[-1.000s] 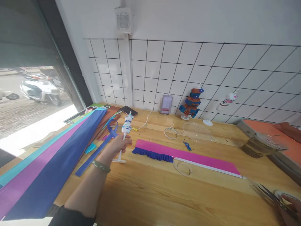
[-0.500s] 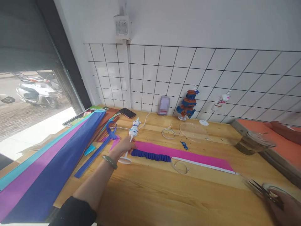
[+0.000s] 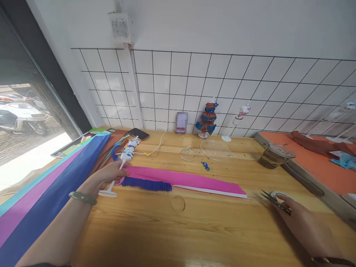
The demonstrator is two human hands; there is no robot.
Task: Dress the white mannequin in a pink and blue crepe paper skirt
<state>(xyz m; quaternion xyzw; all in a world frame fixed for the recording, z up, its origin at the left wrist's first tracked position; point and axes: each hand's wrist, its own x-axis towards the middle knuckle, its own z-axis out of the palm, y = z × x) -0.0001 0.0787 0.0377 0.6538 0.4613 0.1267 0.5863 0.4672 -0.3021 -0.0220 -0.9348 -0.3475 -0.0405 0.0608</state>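
Note:
My left hand [image 3: 112,172] is wrapped round the thin stem of a small white stand [image 3: 130,148] with a patterned figure on top; its round foot rests on the table, slightly tilted. Beside those fingers lies a long pink strip [image 3: 189,178] with a gathered dark blue strip [image 3: 148,184] along its left part and a white edge on its right part. At the right, my right hand [image 3: 297,215] is closed on black scissors [image 3: 275,202], their blades parted and pointing left. A roll of tape [image 3: 282,195] lies by the scissors, partly hidden.
Blue, purple and teal sheets [image 3: 63,174] cover the left side. A phone [image 3: 139,134], a clear disc [image 3: 215,149] and a cup [image 3: 275,155] stand or lie farther back. Dressed stands [image 3: 207,120] line the wall. An orange-lined tray [image 3: 311,159] is at the right.
The view has turned right, so the table's things appear farther left. My left hand still holds the stand, which leans more. The scissors and my right hand show more fully.

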